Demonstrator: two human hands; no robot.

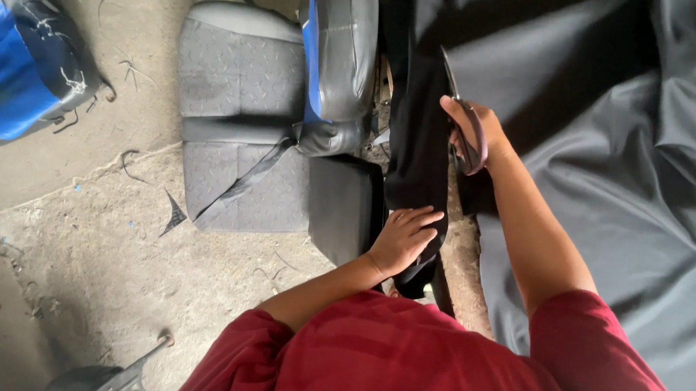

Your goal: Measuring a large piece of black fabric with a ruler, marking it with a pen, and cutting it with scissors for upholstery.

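Observation:
My right hand point(471, 131) grips a pair of scissors point(459, 104), blades pointing away from me along the edge of a black fabric strip point(418, 134). My left hand point(402, 239) lies flat, fingers spread, on the near end of that strip. A large sheet of grey-black leatherette point(623, 162) spreads to the right, under my right forearm. Both arms come out of red sleeves at the bottom.
A grey patterned seat cushion point(236, 117) lies on the dusty concrete floor point(65, 219) to the left, with a blue and black seat cover point(341, 50) beside it. Another blue and black cover point(4, 52) sits top left. Fabric scraps dot the floor.

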